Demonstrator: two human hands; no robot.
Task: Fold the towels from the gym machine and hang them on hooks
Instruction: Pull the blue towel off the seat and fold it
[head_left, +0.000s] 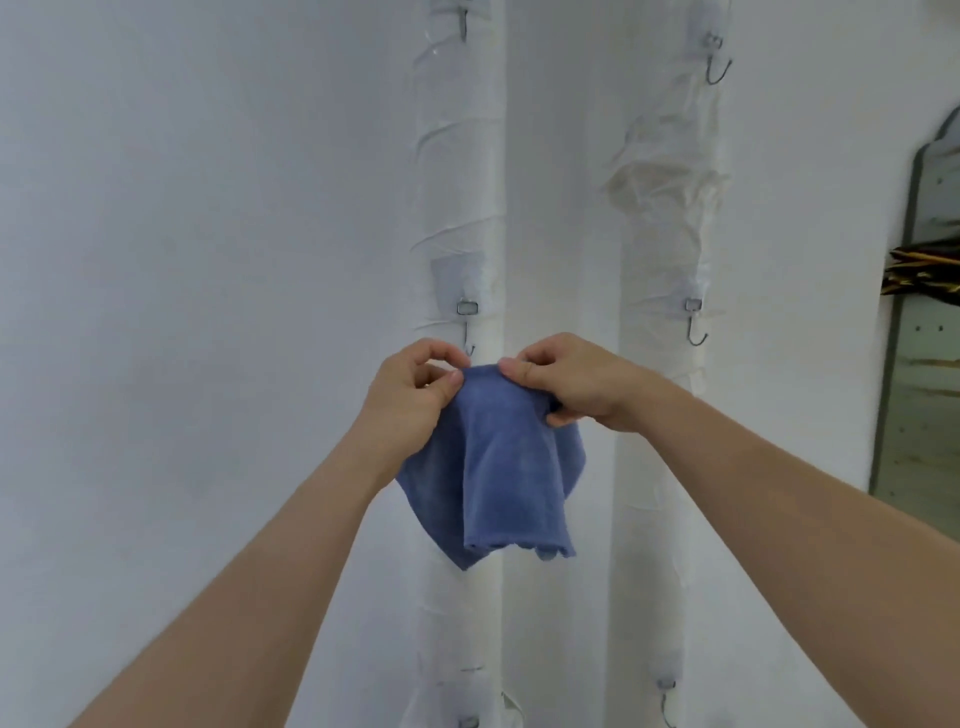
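Left hand (415, 400) and right hand (566, 384) pinching top edge of folded blue towel (498, 467), towel hanging between both hands, held just below wire hook (469, 343) on left white wrapped post (457, 208), second hook (696, 332) on right post (670, 218), mirror (924, 364) at far right

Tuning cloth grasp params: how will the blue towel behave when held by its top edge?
Probably floppy: the blue towel sags in folds below the left hand and right hand pinching its top. Likely light, since finger pinches carry it. May bunch: its lower edge hangs uneven.
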